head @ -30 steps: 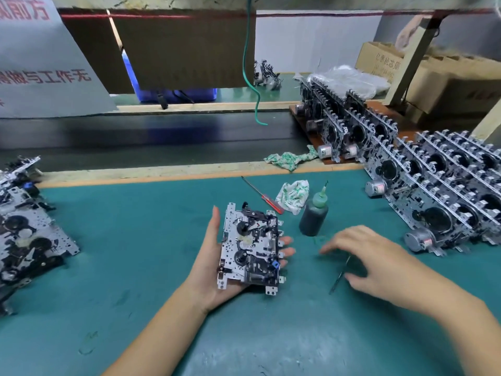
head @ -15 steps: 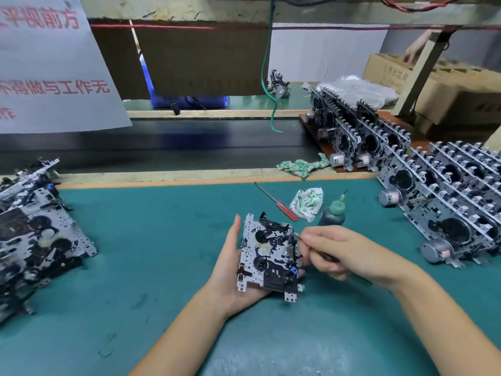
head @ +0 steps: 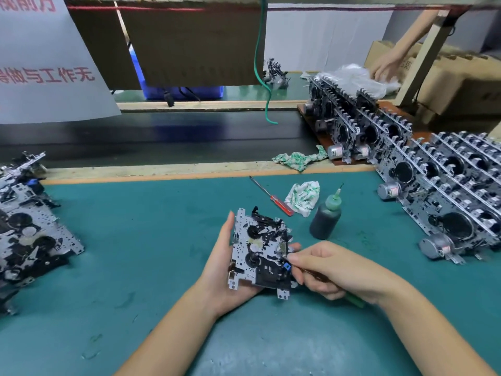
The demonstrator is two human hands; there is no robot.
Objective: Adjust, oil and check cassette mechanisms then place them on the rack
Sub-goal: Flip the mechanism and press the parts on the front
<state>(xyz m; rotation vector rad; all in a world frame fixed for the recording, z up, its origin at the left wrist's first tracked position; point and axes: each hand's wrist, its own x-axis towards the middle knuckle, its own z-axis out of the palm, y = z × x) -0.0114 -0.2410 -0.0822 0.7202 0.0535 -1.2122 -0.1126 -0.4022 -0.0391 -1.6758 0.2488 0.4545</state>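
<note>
A metal cassette mechanism (head: 259,251) with black wheels lies face up in my left hand (head: 222,270), thumb along its left edge and fingertips curled round its right edge. My right hand (head: 333,270) pinches a thin tool with a green handle (head: 352,299), its tip touching the mechanism's right side near a blue part. The dark oil bottle (head: 325,221) with a green nozzle stands just right of the mechanism. Finished mechanisms stand in rows on the rack (head: 444,185) at the right.
A red-handled screwdriver (head: 273,198) and a white-green rag (head: 303,196) lie behind the mechanism. A pile of mechanisms (head: 24,229) sits at the left edge. A second rag (head: 298,158) lies on the wooden rail. Another person's hand (head: 385,66) reaches at the far right.
My right hand picked the thin tool off the mat and brought its tip to the mechanism's right side. My left hand kept holding the mechanism.
</note>
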